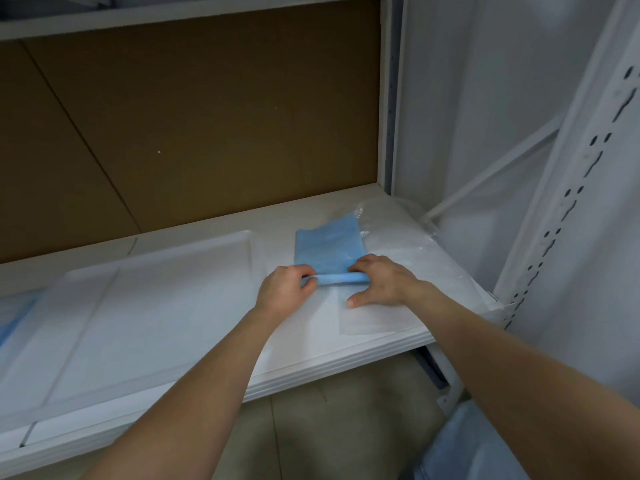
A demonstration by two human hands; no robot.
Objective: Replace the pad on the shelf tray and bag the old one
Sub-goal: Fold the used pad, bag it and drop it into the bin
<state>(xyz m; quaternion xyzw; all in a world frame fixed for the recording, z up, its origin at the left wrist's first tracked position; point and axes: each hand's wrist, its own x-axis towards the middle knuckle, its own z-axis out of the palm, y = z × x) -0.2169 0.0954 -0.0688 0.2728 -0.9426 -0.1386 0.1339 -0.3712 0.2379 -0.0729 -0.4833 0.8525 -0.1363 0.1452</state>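
Lying on the shelf [346, 348] between the white tray [251, 251] and a clear plastic bag [398, 230], the blue pad [327, 244] is gripped at its rolled near edge by the left hand [285, 289] and right hand [381, 284], fingers curled round it; bagging is judged not yet done.

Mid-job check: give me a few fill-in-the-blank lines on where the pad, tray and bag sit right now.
The pad being rolled up is ____ in colour.
The left hand and right hand both hold its ____ end.
The white tray lies to the pad's ____.
The clear plastic bag lies to the pad's ____.
Missing words: blue; rolled; left; right.
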